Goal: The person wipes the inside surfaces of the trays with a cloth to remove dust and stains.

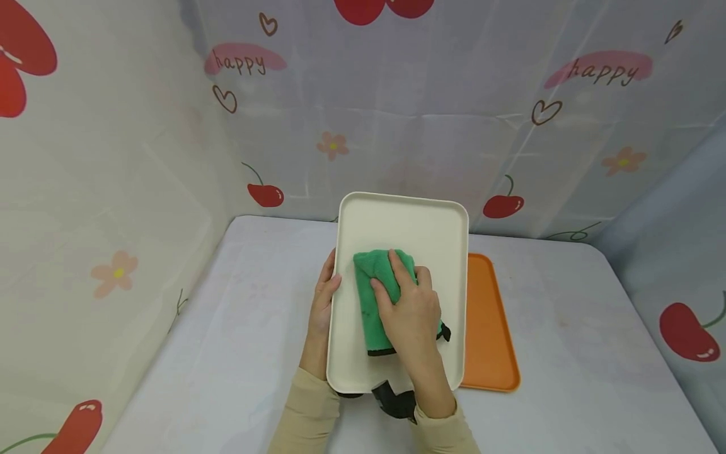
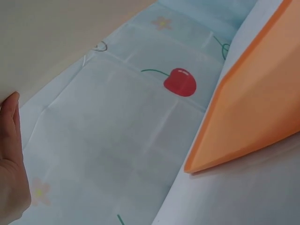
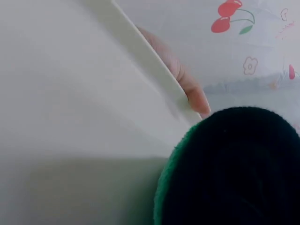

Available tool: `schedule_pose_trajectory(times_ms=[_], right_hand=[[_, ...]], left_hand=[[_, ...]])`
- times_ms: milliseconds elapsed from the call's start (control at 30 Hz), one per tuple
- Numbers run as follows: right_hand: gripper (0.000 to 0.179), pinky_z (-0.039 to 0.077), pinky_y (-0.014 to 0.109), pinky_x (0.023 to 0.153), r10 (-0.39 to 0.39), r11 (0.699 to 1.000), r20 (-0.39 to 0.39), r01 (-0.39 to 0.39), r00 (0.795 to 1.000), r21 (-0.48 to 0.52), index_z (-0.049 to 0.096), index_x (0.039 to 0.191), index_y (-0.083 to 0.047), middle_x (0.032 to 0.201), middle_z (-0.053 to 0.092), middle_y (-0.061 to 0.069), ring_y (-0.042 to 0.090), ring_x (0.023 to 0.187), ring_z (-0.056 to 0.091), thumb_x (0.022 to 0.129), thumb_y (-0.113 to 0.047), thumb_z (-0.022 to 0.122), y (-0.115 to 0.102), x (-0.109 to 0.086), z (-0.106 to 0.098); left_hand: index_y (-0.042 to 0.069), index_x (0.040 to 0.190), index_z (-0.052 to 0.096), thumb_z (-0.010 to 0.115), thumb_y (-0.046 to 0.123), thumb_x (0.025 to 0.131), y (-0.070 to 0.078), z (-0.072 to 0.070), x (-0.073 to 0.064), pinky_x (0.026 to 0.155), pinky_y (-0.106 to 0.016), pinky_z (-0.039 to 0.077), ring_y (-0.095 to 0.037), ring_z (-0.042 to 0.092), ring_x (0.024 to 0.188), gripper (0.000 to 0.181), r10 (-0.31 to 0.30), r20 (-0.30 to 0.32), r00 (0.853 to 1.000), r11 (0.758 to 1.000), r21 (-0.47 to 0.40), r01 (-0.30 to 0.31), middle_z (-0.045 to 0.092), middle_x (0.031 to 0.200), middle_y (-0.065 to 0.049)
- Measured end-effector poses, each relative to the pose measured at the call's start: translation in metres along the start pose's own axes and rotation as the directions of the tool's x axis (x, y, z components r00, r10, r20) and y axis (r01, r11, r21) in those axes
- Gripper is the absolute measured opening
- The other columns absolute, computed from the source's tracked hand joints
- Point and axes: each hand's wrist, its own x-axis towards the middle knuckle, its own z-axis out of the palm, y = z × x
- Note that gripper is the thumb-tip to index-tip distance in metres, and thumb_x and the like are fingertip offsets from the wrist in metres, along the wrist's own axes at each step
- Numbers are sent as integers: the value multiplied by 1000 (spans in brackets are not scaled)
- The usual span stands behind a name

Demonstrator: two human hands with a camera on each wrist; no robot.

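Note:
A cream rectangular tray (image 1: 403, 221) is held up, tilted, over the table. At its left edge my left hand (image 1: 322, 309) grips the rim, thumb at the side and the other fingers behind it. A folded green cloth (image 1: 371, 315) with black trim lies against the tray's inner face. My right hand (image 1: 414, 315) holds this cloth, thumb and fingers spread over it and pressing it to the tray. From the left wrist, the tray's underside (image 2: 56, 42) shows beside the left hand (image 2: 11, 164). The right wrist view has the cloth (image 3: 161, 197) close up, mostly dark.
An orange tray (image 1: 488, 328) lies on the white-covered table (image 1: 573, 328), partly hidden behind the cream one. Curtains (image 1: 420, 151) with cherry prints stand at the back and both sides. A black device (image 1: 394, 403) sits by the right wrist.

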Motion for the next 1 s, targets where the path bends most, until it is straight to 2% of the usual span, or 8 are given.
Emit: schedule_pose_trajectory(times_ms=[100, 200, 300, 467, 567, 733, 1000], right_hand=[[55, 43, 34, 52, 60, 998, -10, -59, 998, 21, 60, 136, -12, 101, 59, 22, 29, 63, 54, 86, -31, 75, 9, 2, -5], [55, 45, 38, 57, 138, 990, -10, -138, 990, 22, 59, 137, -12, 103, 58, 23, 31, 76, 57, 87, -31, 74, 19, 4, -11], [56, 46, 41, 61, 230, 973, 15, -230, 973, 17, 56, 140, -13, 105, 57, 23, 33, 86, 56, 90, -31, 71, 30, 6, -17], [56, 44, 41, 62, 342, 939, 35, -343, 939, 1, 50, 144, -13, 105, 55, 23, 34, 85, 54, 94, -32, 66, 47, 10, -26], [55, 42, 41, 63, 353, 936, 20, -353, 936, -9, 50, 144, -12, 101, 55, 23, 33, 82, 52, 94, -31, 65, 53, 10, -28], [54, 41, 42, 64, 329, 944, 2, -328, 944, -21, 52, 142, -10, 97, 56, 23, 33, 79, 50, 94, -31, 65, 56, 9, -28], [54, 40, 50, 73, 343, 939, 16, -342, 939, -38, 52, 143, -12, 106, 58, 25, 35, 87, 53, 95, -34, 63, 55, 9, -29]], left_hand=[[25, 148, 39, 36, 13, 106, 2, -1, 1, 101, -20, 47, -5, 53, 126, 44, 14, 9, 1000, 999, -31, -14, 49, 143, 12], [26, 145, 43, 36, 10, 105, 2, -2, 2, 98, -21, 49, -6, 56, 122, 44, 29, 16, 999, 998, -62, -27, 52, 140, 11], [26, 143, 45, 39, 10, 105, 3, -2, 2, 98, -21, 50, -6, 57, 120, 42, 42, 21, 999, 996, -75, -40, 54, 138, 10], [25, 143, 46, 39, 10, 105, 3, -3, 2, 97, -21, 51, -8, 59, 118, 41, 51, 23, 998, 994, -97, -48, 56, 136, 8], [24, 142, 46, 34, 6, 104, 3, -3, 2, 96, -22, 51, -8, 60, 116, 44, 45, 24, 999, 993, -110, -42, 57, 134, 7], [25, 141, 49, 31, 4, 104, 2, -3, 3, 95, -22, 52, -8, 61, 115, 46, 39, 31, 999, 992, -123, -35, 59, 133, 7], [25, 141, 49, 33, 5, 105, 1, -2, 3, 95, -22, 52, -8, 61, 115, 44, 37, 34, 999, 989, -143, -32, 59, 133, 7]])
